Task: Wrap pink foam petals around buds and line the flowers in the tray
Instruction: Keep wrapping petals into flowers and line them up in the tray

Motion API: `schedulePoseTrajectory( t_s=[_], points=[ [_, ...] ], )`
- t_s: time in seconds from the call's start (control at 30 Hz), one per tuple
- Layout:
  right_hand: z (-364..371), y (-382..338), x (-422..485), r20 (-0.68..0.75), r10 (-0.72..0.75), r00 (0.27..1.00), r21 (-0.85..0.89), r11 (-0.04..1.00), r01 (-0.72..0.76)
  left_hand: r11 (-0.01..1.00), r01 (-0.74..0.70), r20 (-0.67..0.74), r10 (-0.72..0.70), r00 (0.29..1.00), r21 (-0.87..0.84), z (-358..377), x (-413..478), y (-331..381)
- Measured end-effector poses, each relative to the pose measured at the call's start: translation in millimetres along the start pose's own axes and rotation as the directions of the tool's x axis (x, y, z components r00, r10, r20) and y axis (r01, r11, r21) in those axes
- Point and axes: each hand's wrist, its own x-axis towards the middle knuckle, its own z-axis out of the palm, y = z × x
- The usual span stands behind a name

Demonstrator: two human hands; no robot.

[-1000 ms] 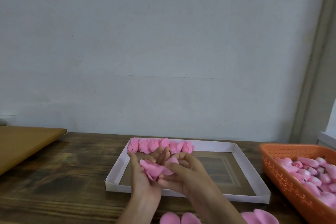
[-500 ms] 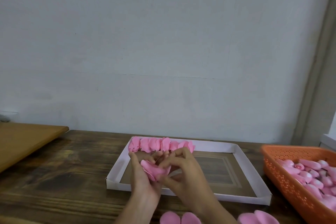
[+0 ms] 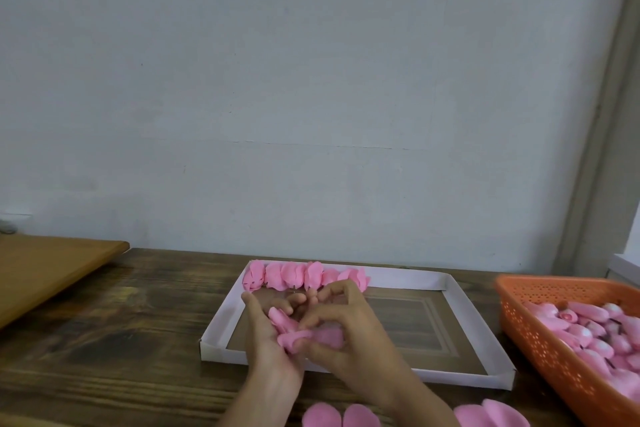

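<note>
- The dark wooden desk (image 3: 104, 340) carries everything; a lighter wooden board (image 3: 45, 270) lies at its left end.
- A white cardboard tray (image 3: 408, 279) sits mid-desk, its floor mostly bare, with one row of finished flowers (image 3: 301, 276) along the left part of its far wall.
- An orange basket (image 3: 540, 333) at the right, well apart from the hands, holds a heap of pink buds (image 3: 588, 326).
- The left hand (image 3: 266, 340) and right hand (image 3: 353, 333) meet over the tray's near-left part, with the half-wrapped flower (image 3: 298, 333) between them.
- The left fingers curl round its base, cupping it. The right fingers (image 3: 323, 314) and thumb pinch an outer petal against it.
- Loose petals (image 3: 341, 416) lie at the desk's near edge, just beside the wrists.
- The foam looks featherlight, soft and springy, so a wrapped petal would likely uncurl if let go. The best hold is probably low at the base, where the layers overlap. A light pinch should do, kept off the flared rims, which could crease.
</note>
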Motion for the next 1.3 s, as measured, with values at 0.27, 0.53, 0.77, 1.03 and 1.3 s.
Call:
schedulePoseTrajectory(
  t_s=[0.27, 0.53, 0.77, 1.03, 1.3],
  points=[
    [16.9, -0.6, 0.8, -0.234, 0.043, 0.971, -0.103, 0.992, -0.069, 0.995, -0.069, 0.084, 0.076, 0.994, -0.077, 4.2, -7.1, -2.3],
    [26.1, 3.1, 0.5, -0.312, 0.006, 0.95, -0.171, 0.983, -0.062, 1.0, -0.015, 0.164, 0.013, 0.986, 0.009, 1.4, -13.1, -2.0],
    [25.7, -1.4, 0.2, -0.455, 0.029, 0.89, -0.115, 0.989, -0.091, 0.992, -0.11, 0.259, 0.091, 0.961, 0.06, 6.3, -13.7, -2.0],
    [16.5, 3.4, 2.3, -0.268, 0.32, 0.909, 0.345, 0.913, -0.219, 0.984, -0.154, 0.148, 0.14, 0.979, 0.087, 3.1, -4.2, 7.0],
    [14.5, 4.2, 2.6, -0.181, 0.402, 0.898, 0.484, 0.831, -0.275, 0.975, -0.216, 0.202, 0.204, 0.958, 0.04, -1.8, 2.9, 11.0]
  ],
)
